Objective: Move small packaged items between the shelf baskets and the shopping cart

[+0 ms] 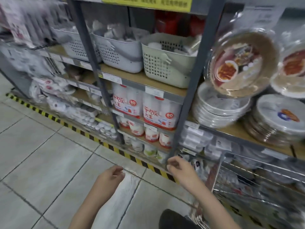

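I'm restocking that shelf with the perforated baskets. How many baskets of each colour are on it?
Pale grey baskets: 2, the partly hidden one and the one right of the post
Cream basket: 1
Total: 3

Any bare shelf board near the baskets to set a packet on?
Bare board strip in front of the grey basket and cream basket. Between the baskets: tight. Plate stacks crowd the right bay.
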Tool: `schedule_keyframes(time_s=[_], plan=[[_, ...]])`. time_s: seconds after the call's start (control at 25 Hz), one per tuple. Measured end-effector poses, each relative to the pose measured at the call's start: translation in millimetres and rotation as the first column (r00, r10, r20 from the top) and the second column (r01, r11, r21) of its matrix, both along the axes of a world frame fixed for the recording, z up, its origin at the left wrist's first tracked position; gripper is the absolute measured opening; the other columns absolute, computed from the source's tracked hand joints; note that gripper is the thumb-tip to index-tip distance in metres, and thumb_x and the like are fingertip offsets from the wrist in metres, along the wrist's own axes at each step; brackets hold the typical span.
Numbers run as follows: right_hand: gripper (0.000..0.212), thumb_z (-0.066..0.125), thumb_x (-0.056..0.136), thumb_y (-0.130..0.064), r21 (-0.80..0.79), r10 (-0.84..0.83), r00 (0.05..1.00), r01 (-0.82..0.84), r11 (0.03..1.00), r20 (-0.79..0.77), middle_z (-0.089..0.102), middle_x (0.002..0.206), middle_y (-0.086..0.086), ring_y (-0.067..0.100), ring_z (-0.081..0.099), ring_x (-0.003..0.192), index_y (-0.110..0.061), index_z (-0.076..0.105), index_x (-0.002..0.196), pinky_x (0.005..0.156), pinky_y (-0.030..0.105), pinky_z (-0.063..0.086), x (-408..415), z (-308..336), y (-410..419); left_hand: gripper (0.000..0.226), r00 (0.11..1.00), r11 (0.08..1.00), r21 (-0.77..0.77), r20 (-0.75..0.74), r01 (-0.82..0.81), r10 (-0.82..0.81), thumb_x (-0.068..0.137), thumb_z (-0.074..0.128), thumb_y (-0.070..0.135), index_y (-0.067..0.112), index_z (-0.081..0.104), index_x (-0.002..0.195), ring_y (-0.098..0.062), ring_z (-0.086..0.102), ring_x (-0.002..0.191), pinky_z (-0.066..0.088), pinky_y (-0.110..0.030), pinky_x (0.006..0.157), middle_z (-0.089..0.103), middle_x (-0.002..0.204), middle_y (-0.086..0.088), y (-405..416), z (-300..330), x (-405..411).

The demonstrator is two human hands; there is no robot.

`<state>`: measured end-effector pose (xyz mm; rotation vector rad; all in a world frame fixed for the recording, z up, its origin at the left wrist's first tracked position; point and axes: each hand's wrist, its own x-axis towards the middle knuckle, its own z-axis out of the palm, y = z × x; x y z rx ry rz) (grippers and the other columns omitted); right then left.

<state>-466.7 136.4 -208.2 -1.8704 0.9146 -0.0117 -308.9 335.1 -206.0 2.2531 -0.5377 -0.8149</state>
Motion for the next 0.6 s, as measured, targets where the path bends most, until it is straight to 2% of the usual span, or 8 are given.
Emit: schedule_keyframes(time_s=[0.08,0.16,0.24,0.32,0.44,0.6], plan=[[0.015,0.057,0.094,-0.021,-0.023,-0.015,0.999,0.016,1.000,0.046,0.058,0.103,-0.011,0.006,0.054,0.099,-0.021,0.059,0.109,0.081,0.015,0.038,20,16,-17,0.021,0.999,0.997,-0.064,0.037,0.036,-0.034,0.095,0.055,0.025,0.023,0.057,0.116,-0.001,0.054,0.092,0.038,-0.007,0.069,0.059,0.103,0.011,-26,15,15],[0.014,0.058,0.093,-0.020,-0.011,-0.060,0.994,0.062,0.998,0.096,0.060,0.105,-0.010,0.006,0.056,0.101,-0.023,0.059,0.106,0.084,0.018,0.043,41,31,-37,0.024,0.995,0.987,-0.131,0.049,0.091,-0.085,0.095,0.055,0.025,0.024,0.055,0.119,0.001,0.054,0.095,0.039,-0.006,0.074,0.059,0.105,0.013,-60,34,31],[0.016,0.058,0.093,-0.019,-0.017,-0.106,0.984,0.110,0.994,0.143,0.061,0.106,-0.009,0.006,0.057,0.101,-0.022,0.059,0.109,0.085,0.020,0.046,69,46,-60,0.029,0.988,0.972,-0.184,0.060,0.149,-0.141,0.095,0.054,0.024,0.023,0.054,0.124,-0.003,0.055,0.106,0.042,-0.014,0.086,0.059,0.114,0.011,-95,54,53],[0.018,0.057,0.093,-0.018,-0.058,-0.122,0.974,0.135,0.989,0.191,0.062,0.107,-0.009,0.005,0.058,0.101,-0.022,0.059,0.111,0.083,0.018,0.046,101,64,-83,0.030,0.977,0.954,-0.219,0.109,0.204,-0.184,0.095,0.054,0.024,0.023,0.054,0.125,-0.004,0.055,0.111,0.045,-0.020,0.092,0.060,0.117,0.011,-126,74,82],[0.020,0.056,0.093,-0.016,-0.157,-0.103,0.956,0.150,0.976,0.273,0.062,0.107,-0.014,0.000,0.057,0.100,-0.026,0.059,0.110,0.083,0.016,0.045,143,96,-111,0.031,0.959,0.934,-0.254,0.199,0.251,-0.203,0.095,0.053,0.024,0.026,0.053,0.126,-0.001,0.054,0.110,0.044,-0.019,0.092,0.059,0.116,0.014,-160,104,124],[0.022,0.057,0.092,-0.017,-0.242,-0.078,0.918,0.184,0.953,0.389,0.062,0.108,-0.018,-0.007,0.056,0.100,-0.026,0.060,0.112,0.085,0.011,0.043,179,135,-139,0.029,0.940,0.909,-0.316,0.291,0.270,-0.178,0.094,0.054,0.023,0.025,0.056,0.123,0.001,0.055,0.107,0.047,-0.025,0.093,0.061,0.115,0.015,-191,126,176]])
